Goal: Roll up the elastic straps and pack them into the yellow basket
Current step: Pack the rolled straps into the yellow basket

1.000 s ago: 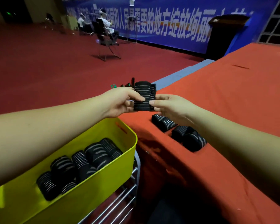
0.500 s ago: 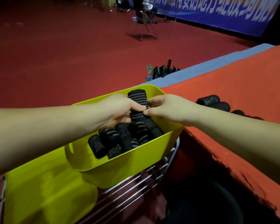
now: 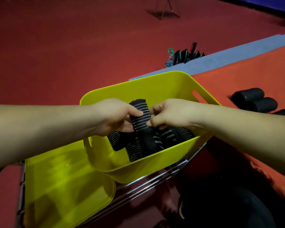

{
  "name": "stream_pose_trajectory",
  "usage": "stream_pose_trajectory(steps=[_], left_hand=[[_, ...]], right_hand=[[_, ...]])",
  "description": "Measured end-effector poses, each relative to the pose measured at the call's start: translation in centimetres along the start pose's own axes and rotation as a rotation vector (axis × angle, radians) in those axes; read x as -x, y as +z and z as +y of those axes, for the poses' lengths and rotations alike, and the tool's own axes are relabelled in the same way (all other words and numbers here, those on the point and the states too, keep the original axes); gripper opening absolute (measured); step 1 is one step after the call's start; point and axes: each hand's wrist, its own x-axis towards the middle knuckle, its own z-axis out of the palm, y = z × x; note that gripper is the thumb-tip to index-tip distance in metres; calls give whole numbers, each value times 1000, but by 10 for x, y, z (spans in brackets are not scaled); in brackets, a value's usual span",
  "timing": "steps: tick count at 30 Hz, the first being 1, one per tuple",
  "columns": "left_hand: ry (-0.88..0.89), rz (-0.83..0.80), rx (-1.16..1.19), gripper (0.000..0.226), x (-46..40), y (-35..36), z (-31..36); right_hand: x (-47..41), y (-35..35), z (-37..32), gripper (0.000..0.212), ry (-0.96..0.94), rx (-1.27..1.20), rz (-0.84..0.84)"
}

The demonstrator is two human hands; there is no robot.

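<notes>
Here, the orange cloth (image 3: 237, 83) runs beside the yellow basket (image 3: 155, 89), which already holds rolled straps (image 3: 135, 150). Over it your left hand (image 3: 115, 116) and right hand (image 3: 169, 114) both pinch one upright rolled strap (image 3: 141, 116) from either side.

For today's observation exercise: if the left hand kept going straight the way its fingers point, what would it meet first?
The rolled strap that the left hand grips, then probably the right hand beyond; depth is unclear.
</notes>
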Motion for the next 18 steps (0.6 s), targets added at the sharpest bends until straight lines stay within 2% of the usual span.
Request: stream_pose_trajectory(steps=[3, 5, 8, 10, 14, 15, 18], left_hand=[[-19, 28, -58, 15, -2, -7, -4], [-67, -1, -100, 13, -2, -9, -4], [-160, -44, -170, 13, -6, -11, -4], [-180, -52, -218, 8, -10, -11, -2], [-193, -79, -309, 5, -17, -14, 1], [-200, -90, -332, 2, -19, -15, 1], [-205, -135, -384, 17, -26, -18, 0]], right_hand=[[-8, 8, 3, 21, 11, -25, -82], [-12, 13, 4, 25, 13, -8, -131], [-15, 17, 1, 6, 20, 87, -164], [-18, 18, 1, 19, 15, 145, -174], [-23, 22, 3, 25, 16, 224, -182], [-25, 23, 4, 24, 16, 248, -181], [-28, 28, 6, 8, 11, 271, -200]])
